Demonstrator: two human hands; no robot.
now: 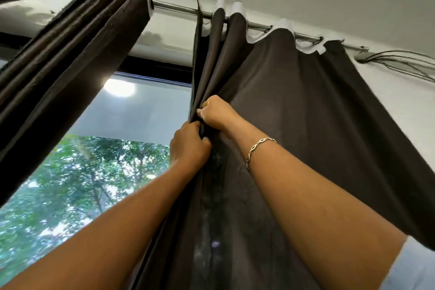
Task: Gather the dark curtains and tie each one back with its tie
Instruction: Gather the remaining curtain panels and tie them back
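Home (dark curtains (306, 106), window (106, 160), rod (179, 6))

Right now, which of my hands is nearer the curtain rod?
Right. The right hand pinches the gathered folds of the curtain higher up, closer beneath the rod. The left hand grips the same folds just below it, farther from the rod.

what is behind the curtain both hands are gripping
The right curtain hides whatever is directly behind it. Only past its edges: window with trees on the left, white wall on the right.
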